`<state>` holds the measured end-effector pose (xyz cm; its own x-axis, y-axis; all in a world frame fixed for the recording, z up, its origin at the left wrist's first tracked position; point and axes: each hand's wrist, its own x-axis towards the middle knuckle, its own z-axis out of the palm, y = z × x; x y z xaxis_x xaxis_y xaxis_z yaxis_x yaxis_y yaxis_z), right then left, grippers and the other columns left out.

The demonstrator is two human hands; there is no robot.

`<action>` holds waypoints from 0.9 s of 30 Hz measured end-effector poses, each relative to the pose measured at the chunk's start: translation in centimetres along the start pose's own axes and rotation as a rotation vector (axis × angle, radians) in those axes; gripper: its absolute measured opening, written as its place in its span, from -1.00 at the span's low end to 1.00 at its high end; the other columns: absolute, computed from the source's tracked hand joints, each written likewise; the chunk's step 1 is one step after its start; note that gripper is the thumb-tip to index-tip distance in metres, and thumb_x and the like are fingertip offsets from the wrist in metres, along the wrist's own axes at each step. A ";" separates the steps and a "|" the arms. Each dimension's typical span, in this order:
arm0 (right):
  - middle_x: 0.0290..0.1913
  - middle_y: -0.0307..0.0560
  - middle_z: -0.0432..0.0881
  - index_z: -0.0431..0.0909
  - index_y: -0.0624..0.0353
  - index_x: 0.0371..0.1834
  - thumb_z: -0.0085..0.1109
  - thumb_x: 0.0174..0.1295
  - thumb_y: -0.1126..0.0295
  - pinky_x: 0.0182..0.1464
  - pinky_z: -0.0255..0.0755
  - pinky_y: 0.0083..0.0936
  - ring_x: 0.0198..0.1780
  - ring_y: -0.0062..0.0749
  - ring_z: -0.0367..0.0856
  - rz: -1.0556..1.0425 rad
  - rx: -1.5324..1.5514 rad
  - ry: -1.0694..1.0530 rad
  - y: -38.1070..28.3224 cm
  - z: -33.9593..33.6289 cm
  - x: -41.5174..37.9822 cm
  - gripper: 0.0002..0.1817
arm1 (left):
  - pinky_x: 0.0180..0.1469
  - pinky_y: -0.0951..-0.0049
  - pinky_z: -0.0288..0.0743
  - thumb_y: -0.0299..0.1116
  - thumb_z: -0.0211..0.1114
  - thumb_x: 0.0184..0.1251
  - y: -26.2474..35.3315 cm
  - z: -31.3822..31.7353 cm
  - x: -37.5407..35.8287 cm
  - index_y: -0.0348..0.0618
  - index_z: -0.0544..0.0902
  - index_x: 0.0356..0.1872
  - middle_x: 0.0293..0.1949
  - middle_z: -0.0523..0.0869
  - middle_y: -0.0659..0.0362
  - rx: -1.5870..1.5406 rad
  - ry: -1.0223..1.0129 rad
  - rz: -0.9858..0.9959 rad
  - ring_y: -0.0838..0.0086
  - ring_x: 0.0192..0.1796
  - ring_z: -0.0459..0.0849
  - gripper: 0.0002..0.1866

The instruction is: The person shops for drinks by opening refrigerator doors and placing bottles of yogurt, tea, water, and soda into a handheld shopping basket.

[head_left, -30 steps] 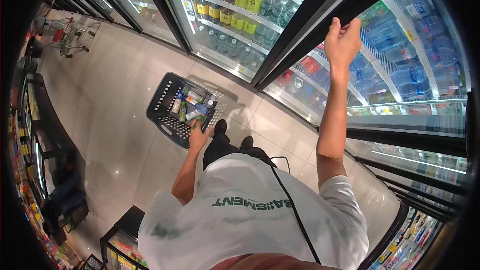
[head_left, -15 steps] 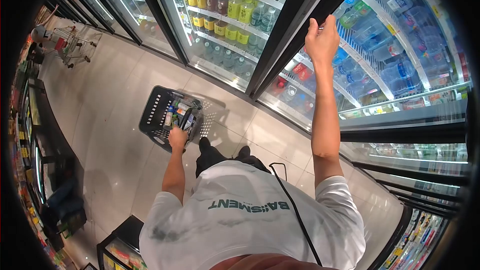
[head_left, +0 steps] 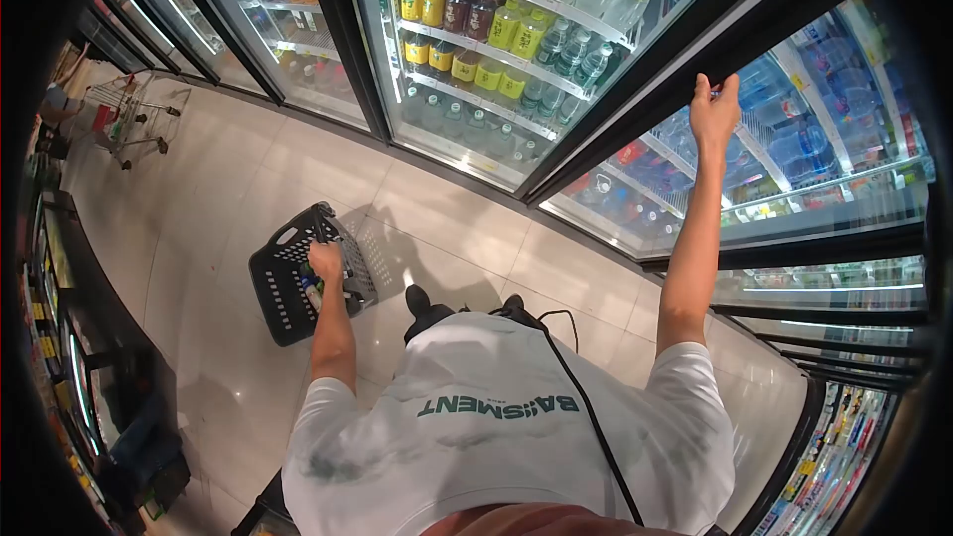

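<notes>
My left hand (head_left: 326, 260) is closed around the handle of a dark plastic shopping basket (head_left: 270, 290). The basket hangs tilted at my left side, above the tiled floor. Inside it lie several packaged items (head_left: 314, 294), partly hidden by my hand and forearm. My right hand (head_left: 715, 117) is raised at the black frame of a glass cooler door (head_left: 655, 124), fingers curled at that frame; the part they grip is mostly hidden. Behind this door, shelves hold large water bottles (head_left: 799, 154) and other drinks.
A neighbouring cooler (head_left: 462, 164) holds rows of yellow, green, dark and clear bottles (head_left: 516, 32). A shopping cart (head_left: 129, 114) stands far left beside a partly visible person (head_left: 60, 104). A dark display case (head_left: 99, 337) lines the left side. A black cable (head_left: 586, 407) crosses my shirt.
The basket has swung left and tilted, with my left hand still on its handle. My right hand sits farther right and lower in view, still at the door frame. The view has shifted too.
</notes>
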<state>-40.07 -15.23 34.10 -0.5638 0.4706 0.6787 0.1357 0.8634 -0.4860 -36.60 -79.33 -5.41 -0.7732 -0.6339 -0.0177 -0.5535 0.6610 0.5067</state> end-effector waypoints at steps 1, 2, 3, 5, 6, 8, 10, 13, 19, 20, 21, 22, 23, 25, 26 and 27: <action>-0.41 0.14 0.56 0.39 0.27 -0.21 0.31 0.29 0.31 -0.23 0.42 -0.11 -0.33 0.17 0.60 0.005 0.001 0.006 -0.5 -0.1 0.0 -0.70 | 0.02 -0.01 0.60 -0.40 0.28 0.14 -0.1 0.2 1.7 -0.48 0.69 -0.20 -0.22 0.73 -0.35 -0.036 -0.010 -0.014 -0.22 -0.09 0.73 -0.70; -0.40 0.10 0.58 0.43 0.25 -0.17 0.30 0.30 0.32 -0.23 0.43 -0.13 -0.33 0.12 0.61 0.027 -0.083 0.004 0.1 0.2 0.2 -0.72 | 0.04 -0.01 0.60 -0.42 0.28 0.14 -0.3 0.5 3.1 -0.49 0.69 -0.20 -0.22 0.73 -0.36 -0.070 -0.022 -0.031 -0.22 -0.07 0.73 -0.71; -0.39 0.09 0.59 0.45 0.25 -0.13 0.31 0.29 0.31 -0.21 0.44 -0.14 -0.32 0.08 0.62 0.060 -0.064 0.004 -0.8 0.1 0.1 -0.71 | 0.05 -0.01 0.59 -0.43 0.27 0.14 -0.6 0.8 4.3 -0.50 0.69 -0.21 -0.22 0.73 -0.36 -0.104 -0.035 -0.049 -0.22 -0.06 0.73 -0.71; -0.36 0.09 0.62 0.50 0.24 -0.04 0.32 0.27 0.31 -0.19 0.47 -0.18 -0.31 0.05 0.64 0.098 -0.069 0.003 0.9 1.0 0.8 -0.68 | 0.07 0.00 0.58 -0.48 0.22 0.11 -0.3 1.7 6.4 -0.55 0.66 -0.18 -0.20 0.71 -0.42 -0.091 -0.054 -0.057 -0.24 -0.03 0.72 -0.69; -0.35 0.09 0.63 0.51 0.23 -0.01 0.32 0.27 0.31 -0.17 0.48 -0.19 -0.31 0.05 0.64 0.094 -0.074 0.015 1.0 1.1 0.7 -0.67 | 0.07 0.00 0.58 -0.49 0.21 0.11 -0.1 2.0 6.8 -0.56 0.65 -0.17 -0.19 0.71 -0.43 -0.101 -0.052 -0.055 -0.25 -0.03 0.72 -0.69; -0.34 0.09 0.65 0.52 0.22 0.06 0.32 0.27 0.30 -0.14 0.51 -0.20 -0.30 0.04 0.66 0.084 -0.085 0.032 1.2 1.2 1.0 -0.63 | 0.05 -0.02 0.57 -0.52 0.17 0.12 -1.0 3.7 7.7 -0.60 0.61 -0.12 -0.19 0.69 -0.47 -0.175 -0.039 -0.030 -0.32 -0.05 0.69 -0.66; -0.29 0.11 0.69 0.53 0.21 0.12 0.32 0.27 0.32 -0.08 0.52 -0.20 -0.24 0.04 0.69 0.121 -0.106 0.015 1.4 1.3 1.3 -0.61 | 0.02 -0.03 0.56 -0.54 0.15 0.11 -1.0 3.4 7.7 -0.61 0.59 -0.11 -0.24 0.69 -0.46 -0.205 -0.084 0.020 -0.34 -0.09 0.69 -0.66; -0.23 0.14 0.72 0.53 0.21 0.16 0.31 0.28 0.34 -0.01 0.53 -0.17 -0.16 0.05 0.72 0.195 -0.099 -0.013 0.9 1.0 1.5 -0.59 | -0.04 -0.04 0.55 -0.57 0.15 0.09 -3.0 3.8 6.3 -0.62 0.56 -0.10 -0.31 0.68 -0.43 -0.244 -0.142 0.087 -0.35 -0.15 0.68 -0.65; -0.16 0.14 0.74 0.53 0.19 0.19 0.33 0.27 0.37 0.02 0.53 -0.19 -0.09 0.04 0.73 0.180 -0.105 0.008 3.0 1.9 2.1 -0.58 | -0.18 0.04 0.58 -0.59 0.17 0.06 -6.5 -2.8 1.1 -0.64 0.55 0.03 -0.42 0.69 -0.35 -0.169 -0.326 0.153 -0.19 -0.27 0.75 -0.55; -0.16 0.13 0.74 0.53 0.18 0.18 0.33 0.27 0.37 0.02 0.53 -0.20 -0.09 0.03 0.73 0.186 -0.098 0.007 2.7 1.6 1.9 -0.58 | -0.19 0.06 0.58 -0.57 0.19 0.08 -7.5 -3.2 0.9 -0.63 0.55 0.04 -0.42 0.69 -0.36 -0.164 -0.349 0.173 -0.19 -0.27 0.75 -0.55; -0.16 0.12 0.74 0.54 0.18 0.18 0.33 0.27 0.37 0.02 0.53 -0.21 -0.09 0.02 0.73 0.197 -0.091 0.005 2.6 1.5 1.7 -0.58 | -0.19 0.08 0.58 -0.55 0.21 0.10 -8.5 -3.7 0.9 -0.62 0.55 0.05 -0.42 0.69 -0.36 -0.154 -0.371 0.194 -0.19 -0.27 0.75 -0.55; -0.15 0.11 0.73 0.54 0.18 0.17 0.33 0.27 0.37 0.03 0.52 -0.23 -0.09 -0.02 0.72 0.202 -0.089 0.010 2.4 1.5 1.6 -0.59 | -0.20 0.09 0.59 -0.53 0.23 0.12 -9.2 -3.9 1.3 -0.62 0.56 0.06 -0.41 0.68 -0.37 -0.148 -0.390 0.219 -0.19 -0.27 0.75 -0.55; -0.15 0.10 0.73 0.54 0.18 0.17 0.33 0.27 0.37 0.03 0.52 -0.23 -0.10 -0.03 0.72 0.203 -0.095 0.015 2.2 1.6 1.8 -0.59 | -0.21 0.09 0.59 -0.54 0.22 0.11 -9.7 -4.2 1.8 -0.62 0.55 0.08 -0.42 0.69 -0.36 -0.141 -0.399 0.242 -0.17 -0.27 0.76 -0.53; -0.16 0.09 0.73 0.54 0.17 0.17 0.33 0.27 0.37 0.03 0.51 -0.23 -0.11 -0.04 0.71 0.212 -0.114 0.019 1.8 1.5 1.5 -0.59 | -0.22 0.10 0.61 -0.56 0.20 0.08 -11.0 -5.3 3.2 -0.62 0.55 0.11 -0.45 0.70 -0.33 -0.119 -0.425 0.288 -0.12 -0.27 0.78 -0.50; -0.18 0.07 0.72 0.54 0.19 0.16 0.32 0.28 0.40 -0.03 0.52 -0.26 -0.13 -0.09 0.71 0.195 -0.110 0.014 1.9 1.5 1.5 -0.61 | -0.20 0.12 0.62 -0.57 0.20 0.09 -11.3 -6.0 4.5 -0.61 0.57 0.09 -0.42 0.71 -0.34 -0.098 -0.456 0.308 -0.12 -0.26 0.78 -0.52; -0.19 0.07 0.72 0.54 0.19 0.16 0.31 0.28 0.42 -0.05 0.53 -0.26 -0.15 -0.10 0.71 0.205 -0.080 0.016 1.4 1.4 1.3 -0.62 | -0.20 0.13 0.62 -0.57 0.20 0.09 -11.1 -6.8 5.4 -0.60 0.57 0.09 -0.41 0.71 -0.35 -0.070 -0.461 0.336 -0.13 -0.25 0.78 -0.52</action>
<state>-41.77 -13.70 33.56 -0.5050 0.6401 0.5789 0.3108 0.7606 -0.5699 -32.52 -92.80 -5.23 -0.9668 -0.1430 -0.2117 -0.2446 0.7578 0.6050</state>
